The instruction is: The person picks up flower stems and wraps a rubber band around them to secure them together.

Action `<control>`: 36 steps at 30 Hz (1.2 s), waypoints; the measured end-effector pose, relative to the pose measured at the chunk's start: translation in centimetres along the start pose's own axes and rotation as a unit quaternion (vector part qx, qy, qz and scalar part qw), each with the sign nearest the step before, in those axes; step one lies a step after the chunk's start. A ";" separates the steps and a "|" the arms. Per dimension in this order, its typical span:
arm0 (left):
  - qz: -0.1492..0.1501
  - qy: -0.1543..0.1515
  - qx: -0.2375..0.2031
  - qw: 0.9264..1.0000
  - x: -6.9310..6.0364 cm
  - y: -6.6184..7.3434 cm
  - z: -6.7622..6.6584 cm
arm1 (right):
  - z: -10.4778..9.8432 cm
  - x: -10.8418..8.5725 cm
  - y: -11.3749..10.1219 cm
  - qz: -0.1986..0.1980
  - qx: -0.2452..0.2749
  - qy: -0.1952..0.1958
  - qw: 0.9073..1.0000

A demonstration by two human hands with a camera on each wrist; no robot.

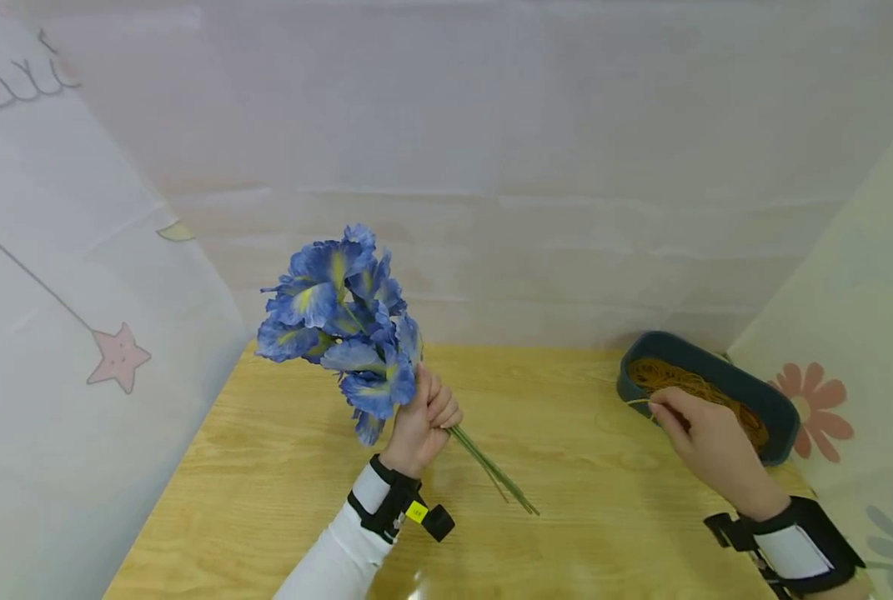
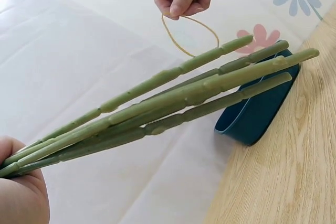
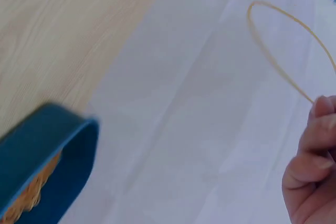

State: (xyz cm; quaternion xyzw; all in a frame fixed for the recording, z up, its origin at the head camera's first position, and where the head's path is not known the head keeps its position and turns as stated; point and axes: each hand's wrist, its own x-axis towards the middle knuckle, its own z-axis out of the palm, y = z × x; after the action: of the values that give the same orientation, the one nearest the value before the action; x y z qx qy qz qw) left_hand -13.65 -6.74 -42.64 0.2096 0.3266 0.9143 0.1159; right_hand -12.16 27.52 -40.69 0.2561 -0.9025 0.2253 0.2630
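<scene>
One thin yellow elastic loop (image 3: 295, 18) is pinched by the right hand (image 1: 704, 442) near the far-right oblong dark-blue box (image 1: 739, 383) while the left hand (image 1: 419, 417) clasps ruffled blue flowers (image 1: 374, 392) by green stems (image 2: 220, 82) left of centre, seemingly a readying step, the next likely calling for a widened loop.

Well apart, the left hand (image 1: 420, 418) is curled in a grip while the right hand (image 1: 710, 446) pinches.

No text legible. Yellow label (image 1: 416, 511) at the left wrist strap (image 1: 396, 505) bears marking too small to read.
</scene>
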 end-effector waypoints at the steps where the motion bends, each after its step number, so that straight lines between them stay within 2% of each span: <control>1: -0.001 0.001 0.000 1.000 0.1 0.0 0.0 | 0.2 0.0 -0.8 -0.008 0.014 -0.004 1.000; 8: -0.005 0.007 0.007 1.000 0.6 0.1 0.0 | 1.6 -0.8 -5.0 -0.070 0.084 -0.031 0.994; 12: -0.010 0.017 0.014 1.000 0.6 0.3 0.1 | 2.5 -1.6 -6.4 -0.104 0.111 -0.032 0.988; 19: -0.012 0.018 0.019 1.000 0.3 0.3 0.1 | 4.5 -2.7 -8.0 -0.136 0.152 -0.049 0.978; 22: -0.012 0.015 0.016 1.000 0.1 0.2 0.1 | 5.1 -3.1 -8.4 -0.140 0.161 -0.063 0.975; 29: -0.015 0.018 0.012 1.000 0.1 0.2 0.1 | 5.8 -2.8 -8.9 -0.132 0.149 -0.087 0.976; 36: -0.010 -0.006 0.011 1.000 0.0 0.1 0.1 | 6.3 -2.0 -9.0 -0.119 0.145 -0.093 0.978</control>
State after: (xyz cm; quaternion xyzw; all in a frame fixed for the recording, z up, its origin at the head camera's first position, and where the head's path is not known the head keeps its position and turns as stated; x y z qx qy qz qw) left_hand -13.66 -6.80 -42.51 0.2135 0.3382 0.9081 0.1242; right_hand -7.69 17.91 -44.22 0.4175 -0.8436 0.2961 0.1625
